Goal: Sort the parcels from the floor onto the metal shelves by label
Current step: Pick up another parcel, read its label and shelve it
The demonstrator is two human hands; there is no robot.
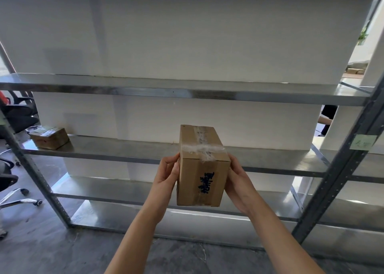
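While the left hand point(167, 175) and the right hand point(239, 182) press on the two sides of a brown box point(202, 167) with black writing and clear tape, it sits up in the air in front of the metal shelves point(145, 91), where a smaller box point(49, 137) rests far to the left.

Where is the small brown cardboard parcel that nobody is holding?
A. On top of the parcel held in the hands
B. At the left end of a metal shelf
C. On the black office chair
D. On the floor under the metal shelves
B: the small brown cardboard parcel lies at the left end of the metal shelf, apart from the taped cardboard box held between the left hand and right hand.
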